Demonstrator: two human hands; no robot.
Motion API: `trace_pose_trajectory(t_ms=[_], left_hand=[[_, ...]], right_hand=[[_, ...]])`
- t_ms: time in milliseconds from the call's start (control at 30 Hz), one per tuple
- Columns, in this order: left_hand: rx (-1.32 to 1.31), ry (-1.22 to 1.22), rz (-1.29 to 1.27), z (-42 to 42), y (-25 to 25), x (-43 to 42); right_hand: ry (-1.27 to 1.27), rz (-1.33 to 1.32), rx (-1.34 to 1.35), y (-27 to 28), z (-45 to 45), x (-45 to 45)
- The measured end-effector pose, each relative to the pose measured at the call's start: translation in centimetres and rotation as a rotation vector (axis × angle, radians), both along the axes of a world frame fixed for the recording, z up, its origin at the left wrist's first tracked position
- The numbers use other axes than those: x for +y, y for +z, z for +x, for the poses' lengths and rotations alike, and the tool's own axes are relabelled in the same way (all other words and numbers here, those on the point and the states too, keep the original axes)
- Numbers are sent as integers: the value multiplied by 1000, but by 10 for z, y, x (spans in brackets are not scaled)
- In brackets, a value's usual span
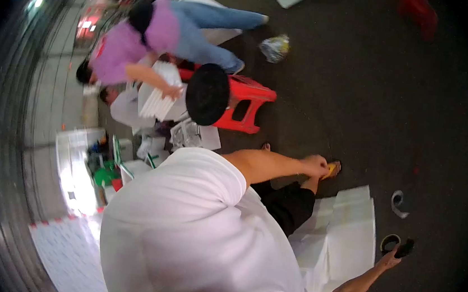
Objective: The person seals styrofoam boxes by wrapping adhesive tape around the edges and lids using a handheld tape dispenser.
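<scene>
The view is turned on its side, and my white-shirted torso fills its lower middle. My right hand is closed on a black tape dispenser low over the dark ground; a tape roll sits at its side. My left hand is curled beside my lower leg and sandalled foot; its fingertips are too small to read, and anything inside them is hidden. Between my arms lie white panels or a white box, partly covered by my body. A loose roll of tape rests on the ground beyond them.
A co-worker in a pink shirt bends with a stack of white slabs. Nearby stand a red plastic stool and a black round object. A shiny crumpled bag lies on the ground. Another white-shirted person is partly hidden.
</scene>
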State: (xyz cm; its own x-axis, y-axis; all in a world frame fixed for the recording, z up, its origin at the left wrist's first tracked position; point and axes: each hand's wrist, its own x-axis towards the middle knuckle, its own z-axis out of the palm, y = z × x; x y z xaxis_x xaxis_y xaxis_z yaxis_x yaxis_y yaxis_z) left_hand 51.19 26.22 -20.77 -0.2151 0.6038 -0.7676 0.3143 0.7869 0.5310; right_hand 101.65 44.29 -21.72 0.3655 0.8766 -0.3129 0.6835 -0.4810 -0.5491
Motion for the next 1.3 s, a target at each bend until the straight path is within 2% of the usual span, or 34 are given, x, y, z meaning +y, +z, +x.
trace_pose_trajectory(t_ms=[33,67,100,167,233,267,300,367,433,467,500,533,600,633,700,767,800,833,867,933,1000,1067,1133,1200,1233,1300], left_hand=[[2,119,15,-38,33,-14],[118,145,96,-71,41,-38],[140,193,63,-102,58,-62],[208,305,43,-142,89,-120],[319,428,87,-172,82,-196],[391,498,132,-182,82,-241],[336,580,92,-188,98,-280],[228,733,41,-193,109,-363],[220,862,-36,-187,105,-451],[252,921,-97,-184,104,-493],[176,1000,-183,-185,107,-532],[317,1093,-187,-175,91,-572],[222,1307,-277,-167,64,-646],[321,1297,-232,-160,78,-666],[412,1299,-185,-147,69,-710],[337,1527,-260,-146,44,-736],[326,1554,-255,-145,45,-737],[311,1709,-222,-144,51,-736],[301,1866,-188,-138,47,-734],[360,1828,-126,-131,22,-730],[413,1766,-80,-129,17,-721],[-136,2292,-25,-148,46,-700],[-81,2228,-62,-156,40,-710],[-24,2170,-78,-175,20,-731],[-17,2294,23,-182,6,-745],[-26,2413,122,-199,-14,-776]], right_hand=[[-12,-50,-100,-20,-15,7],[98,1,58,-14,-47,11],[212,48,218,-3,-83,13],[258,-25,362,2,-146,17],[463,-181,374,20,-217,14],[503,-171,442,30,-255,-1],[545,-170,510,37,-291,-21],[515,-169,591,47,-351,-65],[446,-235,496,106,-417,-128],[454,-274,549,118,-435,-155],[452,-323,602,122,-450,-181],[399,-384,623,119,-460,-201],[319,-463,597,126,-483,-247],[290,-481,555,133,-495,-271],[335,-524,458,125,-502,-292],[285,-650,436,96,-491,-293],[582,-585,135,50,-476,-270],[868,-497,-177,11,-477,-241],[899,-488,-187,-2,-500,-223],[744,-1401,850,-28,-548,-203],[493,-950,557,24,-615,-240],[623,-859,478,79,-699,-264],[660,-842,609,105,-772,-288],[700,-821,646,159,-842,-333],[707,-816,644,168,-873,-352],[874,-934,851,176,-928,-388]])
